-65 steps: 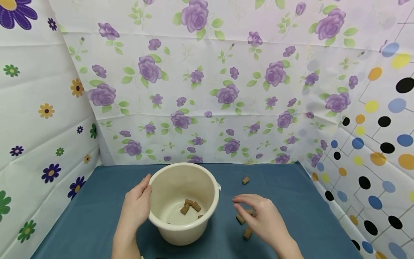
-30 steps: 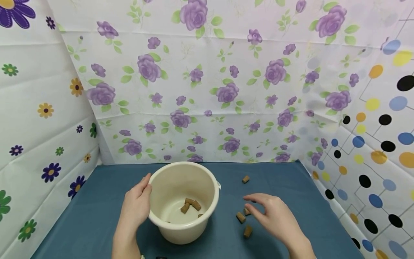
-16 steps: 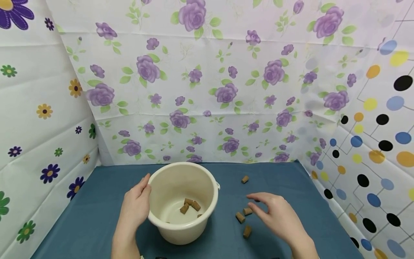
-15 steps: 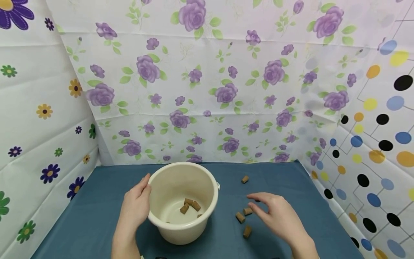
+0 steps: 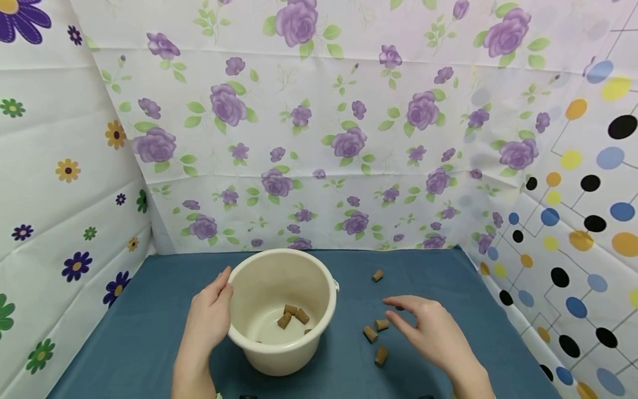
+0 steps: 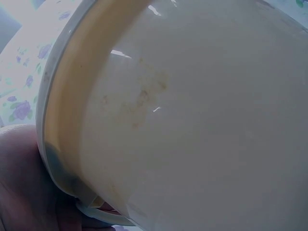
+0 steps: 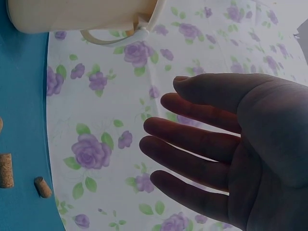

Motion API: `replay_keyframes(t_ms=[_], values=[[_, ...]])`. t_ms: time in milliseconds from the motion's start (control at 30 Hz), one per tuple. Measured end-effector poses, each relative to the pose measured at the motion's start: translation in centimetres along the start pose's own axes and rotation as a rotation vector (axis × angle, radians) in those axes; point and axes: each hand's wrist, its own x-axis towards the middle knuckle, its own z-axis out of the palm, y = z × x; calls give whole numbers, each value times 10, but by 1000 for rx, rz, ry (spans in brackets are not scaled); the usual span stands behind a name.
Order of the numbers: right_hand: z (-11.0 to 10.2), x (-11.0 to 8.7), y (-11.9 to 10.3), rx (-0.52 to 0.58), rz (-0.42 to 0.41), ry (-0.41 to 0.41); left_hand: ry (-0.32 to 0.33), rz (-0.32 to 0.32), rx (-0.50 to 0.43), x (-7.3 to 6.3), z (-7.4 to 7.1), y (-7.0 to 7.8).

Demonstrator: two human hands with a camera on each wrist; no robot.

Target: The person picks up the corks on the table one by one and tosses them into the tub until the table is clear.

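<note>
My left hand (image 5: 209, 316) grips the left side of a cream plastic bucket (image 5: 284, 357), thumb at the rim; its other fingers are mostly hidden behind the wall. The left wrist view shows the bucket's stained outer side (image 6: 192, 120) close up. Several brown corks (image 5: 284, 321) lie on the bucket's bottom. Right of the bucket, my right hand (image 5: 428, 330) hovers with fingers extended and apart, holding nothing. Near its thumb lie two corks, one (image 5: 381, 325) behind the other (image 5: 370, 334), and a third cork (image 5: 381, 356) lies closer to me.
One more cork (image 5: 377, 275) lies farther back on the blue tablecloth (image 5: 428, 271). A rose-patterned sheet (image 5: 324, 138) hangs behind the table, with a daisy-patterned sheet (image 5: 65, 221) at left and a dotted sheet (image 5: 573, 238) at right. The bucket's handle (image 7: 103, 39) shows in the right wrist view.
My right hand has drawn back to the right, away from the bucket, uncovering the corks beneath it, and its fingers have spread slightly. The left hand and bucket stay in place.
</note>
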Motion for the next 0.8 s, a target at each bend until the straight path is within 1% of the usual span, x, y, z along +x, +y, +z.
replay_keyframes(t_ms=[200,367,500,667,800], values=[[1,1,0,3,9,-9,-1,1,1,0,0,0],[4,0,5,6,-4,-47,-4,0,2,2,0,1],[5,-2,11,-4,-4,-91,-5,-7,11,3,1,3],[4,-3,16,0,-3,-102,-7,-18,18,3,1,3],[4,-2,17,14,-21,-118,-29,-39,16,1,0,3]])
